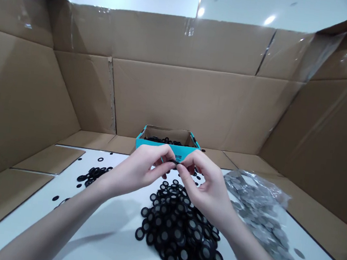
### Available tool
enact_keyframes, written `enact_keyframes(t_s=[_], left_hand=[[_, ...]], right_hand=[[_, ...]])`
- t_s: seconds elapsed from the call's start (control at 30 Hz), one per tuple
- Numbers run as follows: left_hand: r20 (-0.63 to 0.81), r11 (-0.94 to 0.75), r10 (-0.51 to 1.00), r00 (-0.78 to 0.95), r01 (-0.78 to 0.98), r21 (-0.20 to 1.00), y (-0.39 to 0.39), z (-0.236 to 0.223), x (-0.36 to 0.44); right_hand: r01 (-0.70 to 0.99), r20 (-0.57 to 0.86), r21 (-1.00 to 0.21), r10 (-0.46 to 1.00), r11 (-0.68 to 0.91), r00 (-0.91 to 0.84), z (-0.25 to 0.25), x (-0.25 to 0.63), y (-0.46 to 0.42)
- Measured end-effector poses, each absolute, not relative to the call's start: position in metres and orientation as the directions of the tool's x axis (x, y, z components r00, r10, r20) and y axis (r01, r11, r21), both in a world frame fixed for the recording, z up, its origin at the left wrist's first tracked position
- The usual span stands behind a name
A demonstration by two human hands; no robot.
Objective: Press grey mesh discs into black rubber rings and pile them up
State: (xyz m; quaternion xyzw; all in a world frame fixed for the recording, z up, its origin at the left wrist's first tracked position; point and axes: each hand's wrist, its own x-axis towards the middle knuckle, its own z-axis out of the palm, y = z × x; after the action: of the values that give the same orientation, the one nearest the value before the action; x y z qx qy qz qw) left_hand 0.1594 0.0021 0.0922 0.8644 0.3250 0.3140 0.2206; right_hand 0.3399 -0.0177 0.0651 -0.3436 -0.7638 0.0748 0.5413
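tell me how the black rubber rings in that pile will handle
The black rings look thin and flat, so they likely need a pinch at the edge. Heaped, they'd probably slide over one another. Strays lying flat on the white table suggest they settle rather than roll far.

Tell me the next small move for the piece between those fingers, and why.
Probably lower the small black ring pinched between the left hand and right hand onto the pile of grey-centred black rings, if its centre is filled; the pinch hides that. That pile lies right below both hands, while the teal cardboard box sits beyond them.
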Motion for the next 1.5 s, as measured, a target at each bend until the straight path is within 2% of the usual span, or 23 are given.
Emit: enact_keyframes(t_s=[0.13,0.27,0.4,0.67,0.8,1.0,1.1,1.3,1.43,1.5], left_hand=[[0.352,-0.668,0.706,0.614,0.413,0.619,0.0043,0.0941,0.1577],[0.317,-0.632,0.72,0.617,0.393,0.668,0.0079,0.0965,0.1557],[0.346,-0.626,0.731,0.588,0.375,0.684,0.007,0.0993,0.1551],[0.382,-0.645,0.714,0.587,0.337,0.686,0.0036,0.0962,0.1615],[0.402,-0.669,0.701,0.59,0.347,0.657,0.0065,0.092,0.1636],[0.33,-0.675,0.705,0.628,0.451,0.584,0.004,0.0958,0.1561],[0.331,-0.687,0.7,0.633,0.468,0.556,0.0026,0.099,0.1537],[0.365,-0.681,0.708,0.604,0.448,0.58,0.0025,0.1005,0.1574],[0.331,-0.655,0.723,0.606,0.451,0.606,0.001,0.0984,0.1585],[0.331,-0.665,0.723,0.606,0.48,0.572,-0.0009,0.0979,0.1578]], right_hand=[[0.463,0.78,-0.472,0.6,0.75,-0.178,0.0613,0.3389,-0.0164],[0.534,0.759,-0.407,0.599,0.741,-0.254,0.0581,0.3409,-0.0122],[0.551,0.765,-0.376,0.585,0.745,-0.269,0.0591,0.3435,-0.0105],[0.478,0.729,-0.525,0.662,0.704,-0.174,0.0636,0.3415,-0.0131],[0.421,0.733,-0.557,0.662,0.716,-0.156,0.0615,0.3403,-0.0128],[0.402,0.772,-0.531,0.622,0.746,-0.134,0.057,0.3364,-0.0139],[0.445,0.765,-0.488,0.613,0.751,-0.195,0.0577,0.338,-0.0137],[0.549,0.771,-0.379,0.582,0.745,-0.258,0.0609,0.3437,-0.0119],[0.551,0.772,-0.387,0.587,0.739,-0.244,0.0611,0.3438,-0.0126],[0.523,0.776,-0.406,0.585,0.75,-0.237,0.0601,0.3418,-0.0134]])
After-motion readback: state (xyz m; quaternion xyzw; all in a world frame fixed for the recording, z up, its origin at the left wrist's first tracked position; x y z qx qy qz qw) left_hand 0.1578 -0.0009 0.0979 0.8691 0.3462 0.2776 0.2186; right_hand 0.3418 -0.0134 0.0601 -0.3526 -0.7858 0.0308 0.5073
